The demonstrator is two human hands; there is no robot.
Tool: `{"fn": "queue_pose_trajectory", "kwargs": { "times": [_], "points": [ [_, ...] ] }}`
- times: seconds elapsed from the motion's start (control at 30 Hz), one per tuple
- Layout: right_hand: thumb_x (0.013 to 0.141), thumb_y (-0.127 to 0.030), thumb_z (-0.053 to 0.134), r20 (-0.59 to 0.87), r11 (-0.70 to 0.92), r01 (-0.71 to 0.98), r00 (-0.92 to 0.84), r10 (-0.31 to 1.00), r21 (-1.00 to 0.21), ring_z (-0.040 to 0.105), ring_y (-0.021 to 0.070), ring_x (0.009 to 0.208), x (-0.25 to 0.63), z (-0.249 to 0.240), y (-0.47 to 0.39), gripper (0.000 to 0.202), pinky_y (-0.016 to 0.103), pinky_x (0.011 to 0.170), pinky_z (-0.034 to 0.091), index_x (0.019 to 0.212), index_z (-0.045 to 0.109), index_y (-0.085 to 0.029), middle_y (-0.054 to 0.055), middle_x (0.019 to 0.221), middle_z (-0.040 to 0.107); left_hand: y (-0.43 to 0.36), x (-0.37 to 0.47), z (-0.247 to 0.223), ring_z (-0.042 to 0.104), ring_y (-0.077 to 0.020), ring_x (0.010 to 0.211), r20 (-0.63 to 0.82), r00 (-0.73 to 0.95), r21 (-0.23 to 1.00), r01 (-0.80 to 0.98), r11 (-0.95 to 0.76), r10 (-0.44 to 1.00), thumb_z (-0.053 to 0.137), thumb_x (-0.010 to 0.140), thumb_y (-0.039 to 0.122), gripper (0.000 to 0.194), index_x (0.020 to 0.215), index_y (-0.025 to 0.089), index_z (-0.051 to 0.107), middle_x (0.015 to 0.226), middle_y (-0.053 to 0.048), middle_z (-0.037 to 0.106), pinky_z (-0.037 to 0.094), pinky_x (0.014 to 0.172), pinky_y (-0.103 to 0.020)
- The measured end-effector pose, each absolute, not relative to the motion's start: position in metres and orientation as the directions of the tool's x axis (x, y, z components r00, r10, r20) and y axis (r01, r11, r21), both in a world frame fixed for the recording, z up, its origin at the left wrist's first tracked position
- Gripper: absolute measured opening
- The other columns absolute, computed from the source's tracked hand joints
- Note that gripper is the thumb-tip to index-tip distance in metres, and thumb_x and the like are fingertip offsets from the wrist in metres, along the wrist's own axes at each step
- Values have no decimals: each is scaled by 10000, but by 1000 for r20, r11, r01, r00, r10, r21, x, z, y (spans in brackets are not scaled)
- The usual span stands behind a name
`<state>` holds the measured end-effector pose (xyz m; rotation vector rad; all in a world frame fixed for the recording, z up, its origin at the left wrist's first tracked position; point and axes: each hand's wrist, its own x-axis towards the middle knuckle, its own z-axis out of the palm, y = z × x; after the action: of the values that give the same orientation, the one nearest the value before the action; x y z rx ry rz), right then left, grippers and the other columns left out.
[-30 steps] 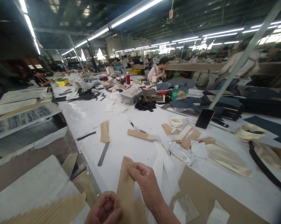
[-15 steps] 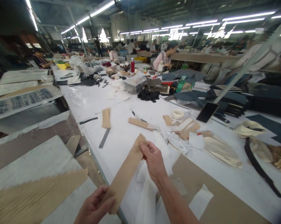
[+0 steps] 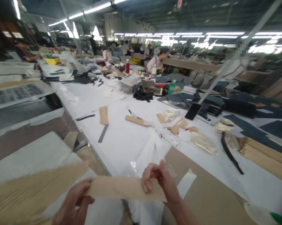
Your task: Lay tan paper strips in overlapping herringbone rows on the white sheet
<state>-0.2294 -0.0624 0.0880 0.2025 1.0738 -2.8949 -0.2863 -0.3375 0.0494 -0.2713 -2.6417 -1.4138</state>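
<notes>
A tan strip (image 3: pixel 122 188) is stretched level above the near edge of the white table (image 3: pixel 84 140). My left hand (image 3: pixel 76 198) pinches its left end between thumb and fingers. At the strip's right part, my right hand (image 3: pixel 158 181) has its curled fingers lying over the front face, with the thumb raised above the top edge. Below the strip, white sheet material (image 3: pixel 147 156) trails over the table. A stack of tan pieces (image 3: pixel 37 190) lies at the lower left.
A brown sheet (image 3: pixel 201 187) covers the near right. Beyond lie tan scraps (image 3: pixel 136 120), a tape roll (image 3: pixel 169 112) and a phone (image 3: pixel 193 111) beside a slanted pole (image 3: pixel 215 78). A person in pink (image 3: pixel 153 64) sits at the far side.
The strip has turned from slanting to level and come lower. My right hand has moved down and its thumb has lifted off the strip. The camera view has shifted right.
</notes>
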Motion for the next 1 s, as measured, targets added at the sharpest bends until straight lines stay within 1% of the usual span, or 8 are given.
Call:
{"fn": "queue_pose_trajectory", "kwargs": {
  "times": [0.07, 0.2, 0.33, 0.47, 0.63, 0.8, 0.9, 1.0],
  "points": [
    [937, -589, 273, -133, -644, 97, -991, 8, -759, 537, 155, 556, -220, 93, -74, 604, 285, 583, 388, 706, 607, -141, 31, 546, 535, -343, -285, 71, 675, -142, 727, 192, -981, 883, 181, 433, 20, 614, 794, 282, 167, 943, 206, 612, 1109, -60, 664, 545, 539, -204],
    [910, -598, 348, -120, -363, 159, -985, -128, -918, 554, 183, 610, -204, 102, -96, 549, 312, 623, 410, 745, 625, -153, 55, 621, 582, -351, -283, 93, 614, -175, 1068, 20, -997, 995, 12, 100, -77, 655, 790, 249, 143, 894, 195, 573, 1129, -59, 666, 522, 867, -252],
    [913, -569, 357, -148, -74, 170, -959, -243, -983, 572, 199, 696, -187, 112, -117, 506, 326, 693, 413, 762, 636, -175, 71, 714, 627, -369, -279, 104, 589, -154, 1093, -116, -990, 981, -101, -163, -85, 684, 770, 201, 168, 880, 193, 557, 1138, -42, 657, 489, 875, -223],
    [884, -575, 429, -199, -33, 229, -900, -387, -973, 575, 206, 777, -178, 120, -136, 436, 329, 733, 427, 851, 622, -185, 69, 805, 631, -390, -273, 118, 607, -147, 1015, -156, -988, 941, -143, -306, -19, 686, 763, 166, 167, 867, 192, 557, 1102, -38, 660, 484, 809, -218],
    [864, -500, 543, -283, 86, 271, -886, -367, -959, 545, 214, 1014, -189, 126, -156, 496, 380, 917, 427, 1286, 446, -259, 68, 1076, 568, -410, -264, 139, 608, -176, 1000, -91, -986, 959, -125, -255, 142, 654, 796, 153, 112, 851, 191, 565, 1077, -51, 651, 475, 813, -260],
    [722, -428, 743, -80, 222, 7, -944, -320, -975, 252, 262, 1366, -214, 148, -184, 586, 415, 1125, 230, 1257, 536, -308, 54, 1462, 331, -419, -255, 160, 593, -202, 1032, 29, -916, 999, 19, -28, 400, 637, 818, 169, 49, 825, 185, 591, 1097, -81, 636, 457, 882, -308],
    [701, -418, 761, -98, 111, 57, -906, -412, -992, 521, 248, 1125, -223, 160, -207, 446, 368, 987, 404, 1099, 651, -249, 50, 1182, 604, -419, -252, 167, 563, -218, 1094, 51, -893, 995, 85, 55, 448, 656, 806, 192, 43, 797, 188, 613, 1156, -85, 617, 428, 945, -330],
    [749, -417, 714, -239, -14, 285, -829, -506, -959, 609, 186, 762, -221, 160, -234, 277, 297, 739, 483, 874, 719, -170, 21, 801, 684, -420, -249, 166, 538, -231, 1139, 19, -936, 999, 32, 30, 353, 629, 829, 254, 81, 885, 197, 641, 1209, -92, 598, 420, 966, -334]
  ]
}}
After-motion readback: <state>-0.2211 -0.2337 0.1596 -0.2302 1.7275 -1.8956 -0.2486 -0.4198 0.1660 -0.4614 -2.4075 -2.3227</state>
